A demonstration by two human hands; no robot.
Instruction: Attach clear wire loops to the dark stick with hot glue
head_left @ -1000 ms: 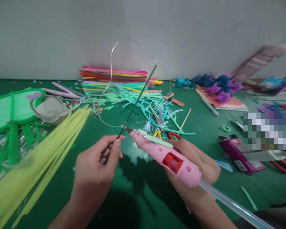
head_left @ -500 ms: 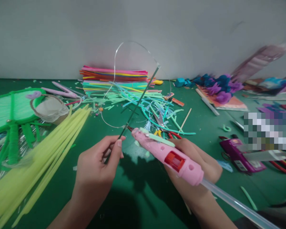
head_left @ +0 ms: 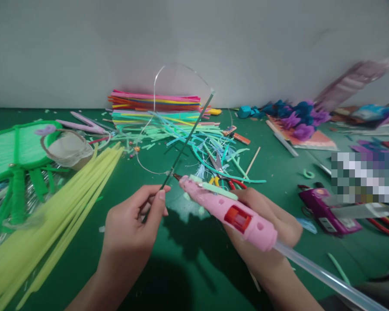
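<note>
Both hands grip: rod (head_left: 188, 139) left (head_left: 134, 224), glue gun (head_left: 228, 211) right (head_left: 267, 229).

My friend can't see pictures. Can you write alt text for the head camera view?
A left hand pinches a thin green stick while the right hand points a pink glue gun at it, above a green table strewn with colourful strips.

Glossy pink plastic glue gun (head_left: 228, 210)
</note>
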